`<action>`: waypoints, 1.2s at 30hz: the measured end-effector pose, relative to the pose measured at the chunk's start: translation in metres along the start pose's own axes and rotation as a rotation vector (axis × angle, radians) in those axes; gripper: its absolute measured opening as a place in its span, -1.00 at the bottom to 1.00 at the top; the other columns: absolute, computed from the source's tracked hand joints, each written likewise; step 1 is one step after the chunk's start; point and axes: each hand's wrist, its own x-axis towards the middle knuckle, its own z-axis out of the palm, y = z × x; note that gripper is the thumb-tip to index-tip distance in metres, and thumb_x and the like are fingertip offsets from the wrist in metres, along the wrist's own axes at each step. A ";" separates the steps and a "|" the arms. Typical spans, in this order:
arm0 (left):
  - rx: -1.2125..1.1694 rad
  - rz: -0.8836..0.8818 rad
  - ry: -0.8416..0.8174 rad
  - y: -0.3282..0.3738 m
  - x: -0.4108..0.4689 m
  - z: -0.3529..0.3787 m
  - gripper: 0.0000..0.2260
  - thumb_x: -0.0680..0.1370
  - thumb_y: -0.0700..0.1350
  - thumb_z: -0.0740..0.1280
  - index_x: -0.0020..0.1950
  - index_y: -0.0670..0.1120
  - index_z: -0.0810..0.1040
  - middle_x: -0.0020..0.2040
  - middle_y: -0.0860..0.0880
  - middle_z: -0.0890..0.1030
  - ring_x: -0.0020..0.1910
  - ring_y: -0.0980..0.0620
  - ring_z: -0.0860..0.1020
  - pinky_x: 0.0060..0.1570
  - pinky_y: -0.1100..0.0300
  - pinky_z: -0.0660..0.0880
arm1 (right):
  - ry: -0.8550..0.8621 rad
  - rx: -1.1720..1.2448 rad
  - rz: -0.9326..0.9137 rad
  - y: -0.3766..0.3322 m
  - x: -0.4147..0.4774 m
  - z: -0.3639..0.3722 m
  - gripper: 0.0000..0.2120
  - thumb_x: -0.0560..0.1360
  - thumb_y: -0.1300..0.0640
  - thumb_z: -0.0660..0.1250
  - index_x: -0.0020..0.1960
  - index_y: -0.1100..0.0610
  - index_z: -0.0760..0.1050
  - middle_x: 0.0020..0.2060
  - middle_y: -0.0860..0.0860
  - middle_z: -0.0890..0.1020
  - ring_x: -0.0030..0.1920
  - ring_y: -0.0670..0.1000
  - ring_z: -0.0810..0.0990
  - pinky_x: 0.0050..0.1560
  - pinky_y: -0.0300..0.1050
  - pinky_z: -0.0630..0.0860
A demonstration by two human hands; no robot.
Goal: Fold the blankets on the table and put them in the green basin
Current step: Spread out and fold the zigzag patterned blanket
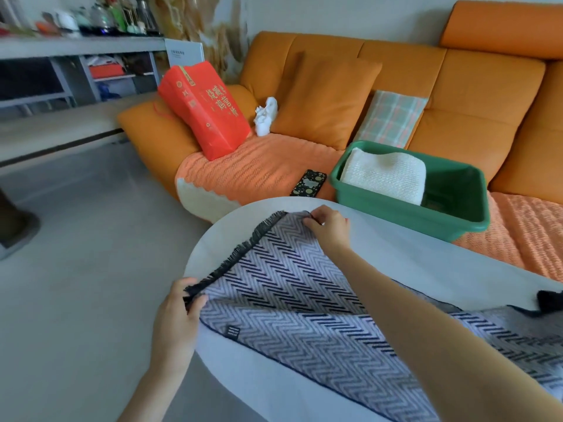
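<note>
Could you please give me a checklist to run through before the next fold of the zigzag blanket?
1. Left hand grips one fringed corner of the blanket: ok.
2. Right hand pinches the other fringed corner: ok.
3. Fringe runs straight between the hands: ok.
4. Blanket's far end lies flat on the table: cannot tell, it runs out of view.
5. Basin has room beside the white blanket: ok.
</note>
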 end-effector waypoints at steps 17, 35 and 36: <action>0.517 0.329 -0.280 0.005 -0.015 0.053 -0.26 0.51 0.35 -0.34 0.48 -0.03 0.20 0.49 -0.06 0.21 0.48 -0.05 0.16 0.42 0.08 -0.06 | -0.590 -0.579 -0.243 0.019 -0.034 0.055 -0.38 0.61 -0.20 -0.16 0.54 0.07 -0.24 0.53 0.02 -0.22 0.51 0.01 -0.29 0.49 -0.03 -0.30; 0.504 0.227 -0.296 -0.016 0.015 0.028 -0.16 0.26 0.48 -0.49 0.46 0.12 -0.23 0.46 0.17 -0.28 0.45 0.22 -0.29 0.46 0.12 -0.23 | -0.516 -0.595 -0.261 0.007 -0.006 0.089 -0.39 0.59 -0.25 -0.20 0.55 0.00 -0.18 0.54 -0.01 -0.15 0.52 0.01 -0.23 0.50 -0.02 -0.26; 0.399 0.204 -0.289 -0.015 0.014 0.028 -0.19 0.34 0.45 -0.42 0.50 0.10 -0.11 0.50 0.16 -0.19 0.46 0.23 -0.23 0.46 0.14 -0.19 | -0.516 -0.507 -0.240 0.007 -0.003 0.088 -0.40 0.60 -0.23 -0.14 0.55 0.02 -0.11 0.54 0.01 -0.09 0.53 0.03 -0.16 0.51 -0.02 -0.21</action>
